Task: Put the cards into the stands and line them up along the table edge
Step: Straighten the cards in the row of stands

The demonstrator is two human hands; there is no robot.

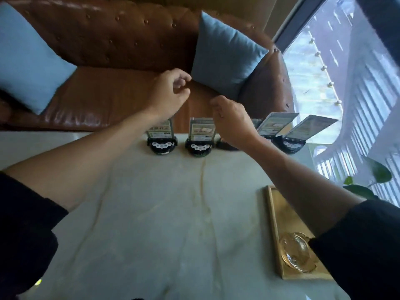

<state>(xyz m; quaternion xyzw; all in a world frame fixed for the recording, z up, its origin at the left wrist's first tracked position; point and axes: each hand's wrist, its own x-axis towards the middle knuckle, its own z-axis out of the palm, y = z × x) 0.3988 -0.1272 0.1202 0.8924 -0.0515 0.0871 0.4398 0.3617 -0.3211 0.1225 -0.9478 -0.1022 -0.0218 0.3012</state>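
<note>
You are leaning over a pale marble table [151, 213], and beyond its far edge a brown leather sofa [119, 40] is carrying two blue cushions [225, 55]. A wooden tray [275, 224] is sitting at your right, holding a glass ashtray [297, 252]. Along the far edge, black stands [197, 147] are standing in a row, each showing a card [201, 128]; the two rightmost cards [277, 123] are tilting to the right. Your left hand [167, 95] is hovering above the leftmost stand [162, 145], fingers loosely curled and holding nothing. Your right hand [231, 120] is covering the middle stand [225, 145], fingers curled; whether it is gripping that card, you cannot tell.
</note>
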